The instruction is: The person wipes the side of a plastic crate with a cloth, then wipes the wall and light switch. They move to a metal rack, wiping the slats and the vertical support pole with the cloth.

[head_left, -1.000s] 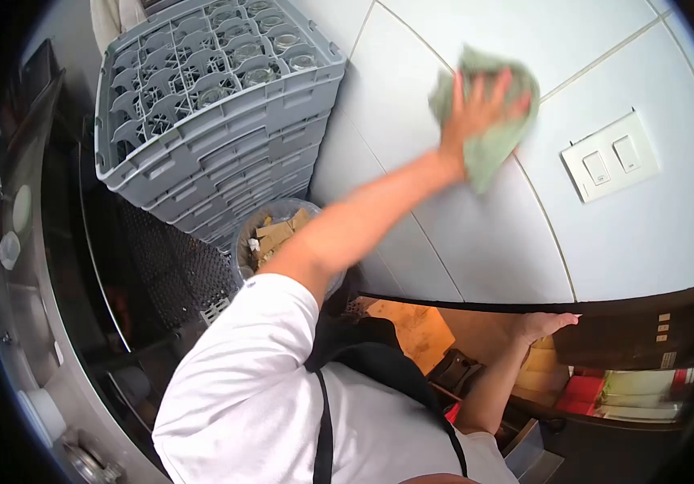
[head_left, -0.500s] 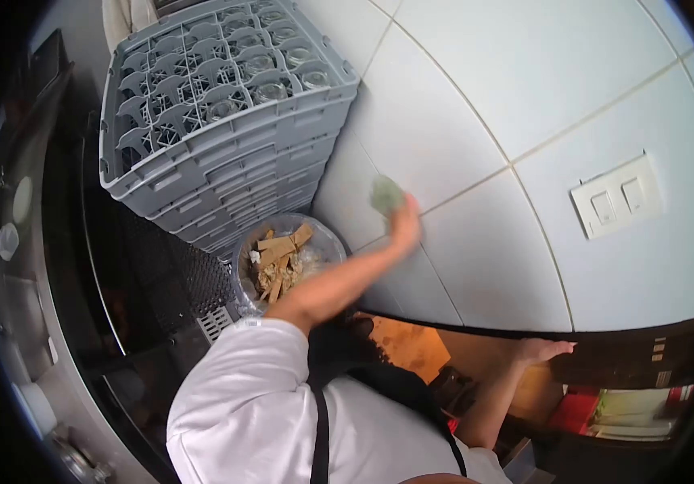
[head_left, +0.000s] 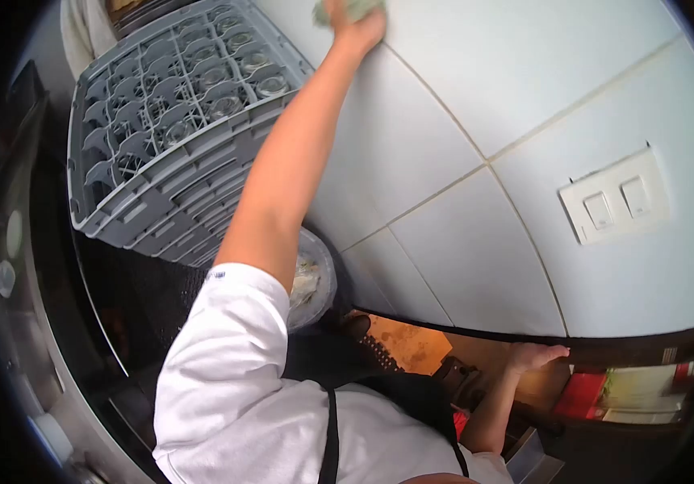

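Observation:
My left hand (head_left: pixel 357 31) is at the top edge of the view, up against the white tiled wall (head_left: pixel 444 89). It holds a pale green cloth (head_left: pixel 351 10), partly cut off by the frame and partly covered by the fingers. Low on the right, my right hand (head_left: pixel 537 356) rests at the dark lower edge of the wall, fingers stretched out, with nothing visible in it.
Stacked grey glass racks (head_left: pixel 194 153) stand left of my arm, with upturned glasses in the top one. Behind my forearm is a lined bin (head_left: pixel 323 270) with refuse. A light switch plate (head_left: pixel 617 198) is on the wall. A steel counter (head_left: pixel 48 355) runs along the left.
My left hand has moved up the wall with the cloth, from beside the racks to the top of the view. The forearm now covers more of the bin. My right hand stays put.

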`<state>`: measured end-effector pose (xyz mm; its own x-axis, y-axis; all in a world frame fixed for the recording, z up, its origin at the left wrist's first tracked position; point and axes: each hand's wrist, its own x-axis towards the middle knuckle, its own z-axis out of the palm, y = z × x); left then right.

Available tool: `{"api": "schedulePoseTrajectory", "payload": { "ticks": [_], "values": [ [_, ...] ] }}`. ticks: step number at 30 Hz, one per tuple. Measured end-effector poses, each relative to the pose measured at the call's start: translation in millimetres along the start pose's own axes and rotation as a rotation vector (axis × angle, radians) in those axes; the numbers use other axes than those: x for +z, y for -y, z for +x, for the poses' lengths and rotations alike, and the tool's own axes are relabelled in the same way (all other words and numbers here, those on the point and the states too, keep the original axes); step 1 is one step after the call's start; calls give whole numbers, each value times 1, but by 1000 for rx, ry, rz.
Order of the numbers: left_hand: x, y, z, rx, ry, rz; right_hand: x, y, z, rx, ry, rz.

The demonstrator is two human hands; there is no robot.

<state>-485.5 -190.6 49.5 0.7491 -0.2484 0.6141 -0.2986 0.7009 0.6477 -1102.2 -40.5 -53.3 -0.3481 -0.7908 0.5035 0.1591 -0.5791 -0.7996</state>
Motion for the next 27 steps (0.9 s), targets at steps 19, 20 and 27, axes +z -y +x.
{"api": "schedulePoseTrajectory", "payload": {
  "ticks": [19,20,27],
  "values": [
    [59,-125,5,659,4,376,16,4,-2,-317,62,-320],
    [44,-109,23,605,-44,344,11,-1,-1,-320,52,-314],
    [-6,-17,-165,-266,-135,432,26,7,-5,-306,19,-313]
  ]
}}
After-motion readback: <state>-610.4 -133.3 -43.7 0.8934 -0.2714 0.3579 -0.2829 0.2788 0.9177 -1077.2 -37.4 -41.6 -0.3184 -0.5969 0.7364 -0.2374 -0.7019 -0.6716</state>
